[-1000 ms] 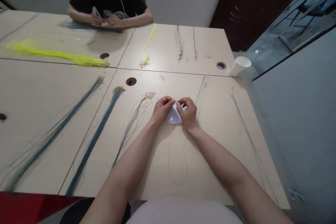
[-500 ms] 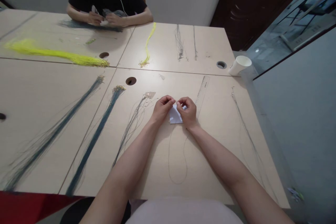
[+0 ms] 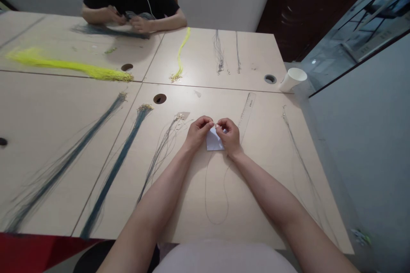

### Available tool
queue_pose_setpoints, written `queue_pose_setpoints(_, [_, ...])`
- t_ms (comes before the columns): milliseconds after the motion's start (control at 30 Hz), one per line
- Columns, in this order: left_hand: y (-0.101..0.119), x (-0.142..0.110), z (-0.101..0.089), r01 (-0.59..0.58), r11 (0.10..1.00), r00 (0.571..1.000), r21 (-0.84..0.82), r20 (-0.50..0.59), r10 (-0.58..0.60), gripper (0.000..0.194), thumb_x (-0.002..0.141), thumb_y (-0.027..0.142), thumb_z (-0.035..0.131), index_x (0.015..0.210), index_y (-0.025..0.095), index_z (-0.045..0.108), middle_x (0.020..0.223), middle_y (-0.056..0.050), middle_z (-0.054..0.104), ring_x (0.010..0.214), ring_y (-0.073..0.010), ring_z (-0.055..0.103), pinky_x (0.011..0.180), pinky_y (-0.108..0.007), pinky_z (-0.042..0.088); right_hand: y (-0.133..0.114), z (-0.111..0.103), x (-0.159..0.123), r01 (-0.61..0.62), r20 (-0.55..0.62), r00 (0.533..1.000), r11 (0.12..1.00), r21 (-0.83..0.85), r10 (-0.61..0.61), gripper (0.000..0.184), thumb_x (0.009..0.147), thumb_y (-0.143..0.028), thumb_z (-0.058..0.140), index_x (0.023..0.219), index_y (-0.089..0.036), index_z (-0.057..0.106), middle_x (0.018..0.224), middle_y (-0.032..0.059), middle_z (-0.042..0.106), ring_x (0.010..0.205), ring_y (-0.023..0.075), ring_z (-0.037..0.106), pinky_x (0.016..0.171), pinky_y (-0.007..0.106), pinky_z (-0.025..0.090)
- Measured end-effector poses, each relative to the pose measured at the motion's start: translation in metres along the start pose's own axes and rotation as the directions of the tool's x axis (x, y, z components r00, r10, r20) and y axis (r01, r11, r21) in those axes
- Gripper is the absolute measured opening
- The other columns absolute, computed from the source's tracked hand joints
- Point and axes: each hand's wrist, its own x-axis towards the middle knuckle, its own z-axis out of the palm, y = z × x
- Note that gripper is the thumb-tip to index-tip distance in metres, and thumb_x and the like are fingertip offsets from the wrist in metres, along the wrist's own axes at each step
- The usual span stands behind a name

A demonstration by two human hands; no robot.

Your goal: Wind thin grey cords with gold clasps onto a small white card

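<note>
My left hand [image 3: 199, 131] and my right hand [image 3: 229, 134] meet almost fingertip to fingertip, each in a pinch. Between them are the ends of a thin dark cord [image 3: 205, 192]; the exact bit in the fingertips is too small to make out. The cord's loop lies on the table between my forearms, its two sides running up towards my hands. Directly under the fingers lies a small white paper [image 3: 214, 141], partly covered by my right hand. A clear ruler [image 3: 247, 113] lies just beyond my right hand.
Left of my arms lie a grey cord bundle [image 3: 160, 149] and dark teal bundles [image 3: 120, 162]. Yellow cords [image 3: 80, 67] stretch across the far left. A few cords [image 3: 301, 160] lie at right, near a white cup [image 3: 293, 79]. A person [image 3: 141, 23] works opposite.
My hands keep nearly the same pinch over the paper, with only slight finger movement. Across the table, the other person's hands have shifted a little.
</note>
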Motion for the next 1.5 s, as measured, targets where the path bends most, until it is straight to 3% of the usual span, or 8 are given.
queue_pose_setpoints(567, [-0.0031, 0.0019, -0.0019, -0.033, 0.996, 0.999, 0.082, -0.040, 0.036, 0.017, 0.070, 0.032, 0.064, 0.068, 0.016, 0.058, 0.072, 0.000, 0.054, 0.070, -0.0118, 0.046, 0.069, -0.023, 0.037, 0.0022, 0.0030, -0.0014, -0.072, -0.002, 0.997, 0.997, 0.036, 0.072, 0.009, 0.072, -0.026, 0.057, 0.075, -0.018, 0.055, 0.071, -0.0002, 0.057, 0.062, 0.0109, 0.049, 0.060, 0.025, 0.042])
queue_pose_setpoints(1033, [-0.0054, 0.0022, -0.0026, -0.078, 0.989, 0.997, 0.127, -0.006, 0.079, 0.017, 0.074, 0.031, 0.060, 0.071, 0.015, 0.056, 0.074, 0.000, 0.052, 0.072, -0.0111, 0.047, 0.070, -0.023, 0.037, 0.0003, 0.0027, -0.0018, -0.067, -0.014, 0.998, 0.997, 0.026, 0.068, 0.008, 0.072, -0.025, 0.057, 0.072, -0.017, 0.054, 0.068, -0.0009, 0.055, 0.060, 0.0106, 0.048, 0.059, 0.025, 0.040])
queue_pose_setpoints(1500, [-0.0056, 0.0028, -0.0033, -0.075, 0.987, 0.997, 0.142, -0.006, 0.076, 0.019, 0.074, 0.034, 0.060, 0.071, 0.016, 0.055, 0.073, 0.000, 0.052, 0.070, -0.0109, 0.046, 0.068, -0.023, 0.038, -0.0011, 0.0021, -0.0021, 0.016, -0.020, 1.000, 1.000, -0.018, -0.017, 0.003, 0.073, -0.021, 0.055, 0.071, -0.018, 0.054, 0.069, -0.0011, 0.055, 0.061, 0.0109, 0.048, 0.058, 0.025, 0.040])
